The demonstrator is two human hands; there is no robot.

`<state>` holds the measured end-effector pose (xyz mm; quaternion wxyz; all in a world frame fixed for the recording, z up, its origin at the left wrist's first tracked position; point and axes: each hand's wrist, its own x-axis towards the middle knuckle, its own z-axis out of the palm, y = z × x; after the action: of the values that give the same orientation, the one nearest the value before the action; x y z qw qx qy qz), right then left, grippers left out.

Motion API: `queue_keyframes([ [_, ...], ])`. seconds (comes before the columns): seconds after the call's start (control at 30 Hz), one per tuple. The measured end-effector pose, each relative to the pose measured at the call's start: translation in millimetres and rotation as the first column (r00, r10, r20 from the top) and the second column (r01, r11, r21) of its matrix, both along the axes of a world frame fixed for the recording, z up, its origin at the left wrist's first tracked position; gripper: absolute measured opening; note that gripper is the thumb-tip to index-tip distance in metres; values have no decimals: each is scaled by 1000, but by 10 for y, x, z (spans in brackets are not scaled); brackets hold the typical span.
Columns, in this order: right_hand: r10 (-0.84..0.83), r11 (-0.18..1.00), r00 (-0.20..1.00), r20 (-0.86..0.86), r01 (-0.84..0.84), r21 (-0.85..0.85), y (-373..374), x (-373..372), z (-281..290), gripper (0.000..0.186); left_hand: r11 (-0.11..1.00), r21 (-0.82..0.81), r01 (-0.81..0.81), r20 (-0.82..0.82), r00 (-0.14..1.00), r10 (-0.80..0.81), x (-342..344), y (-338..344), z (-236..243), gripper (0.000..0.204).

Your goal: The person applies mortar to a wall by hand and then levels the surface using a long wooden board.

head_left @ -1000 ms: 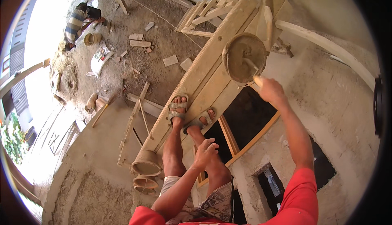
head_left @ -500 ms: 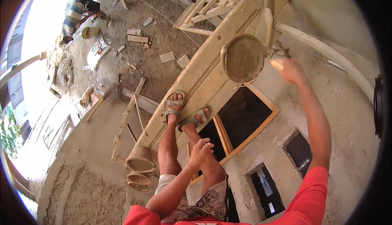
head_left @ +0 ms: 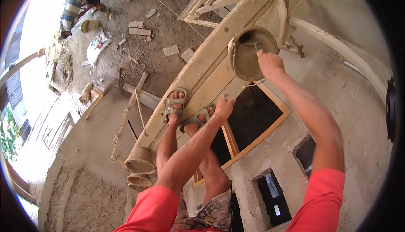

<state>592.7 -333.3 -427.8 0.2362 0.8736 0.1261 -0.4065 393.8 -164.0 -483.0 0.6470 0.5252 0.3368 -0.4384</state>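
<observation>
My right hand (head_left: 271,63) is closed round the handle of a trowel, over the near right rim of a bucket (head_left: 233,63) of wet grey mortar (head_left: 249,65). The trowel's blade is inside the bucket, mostly hidden in the mortar and shadow. Beyond my feet, the bucket stands on a wooden plank platform (head_left: 211,78). My left hand (head_left: 224,107) hangs in the air over the platform near my right foot, fingers loosely apart and nothing in them. A long-handled wooden tool (head_left: 282,15) lies on the planks just past the bucket.
A wooden-framed window opening (head_left: 257,118) lies right of the planks, with small wall openings (head_left: 274,198) nearer me. Several buckets (head_left: 140,164) are at the platform's near end. On the ground below, a person (head_left: 72,13) bends beside a bucket (head_left: 89,26), near bricks (head_left: 140,31) and a sack (head_left: 98,46).
My right hand has brought the trowel left from beside the bucket into it. The bucket now looks tilted. My left hand has moved forward and right, toward the bucket.
</observation>
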Motion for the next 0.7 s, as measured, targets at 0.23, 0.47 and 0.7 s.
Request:
queue_keyframes([
  [0.23, -265, 964, 964, -8, 265, 6, -640, -244, -187, 34, 976, -186, -114, -219, 973, 72, 516, -471, 20, 68],
  [0.47, -468, 847, 871, -152, 491, 204, -555, -20, 271, 34, 939, -154, -306, -266, 929, 259, 570, -648, 56, 64],
  [0.7, -321, 940, 946, 49, 312, 139, -488, -606, -219, 30, 827, -341, -448, -286, 887, 362, 524, -1063, 245, 22],
])
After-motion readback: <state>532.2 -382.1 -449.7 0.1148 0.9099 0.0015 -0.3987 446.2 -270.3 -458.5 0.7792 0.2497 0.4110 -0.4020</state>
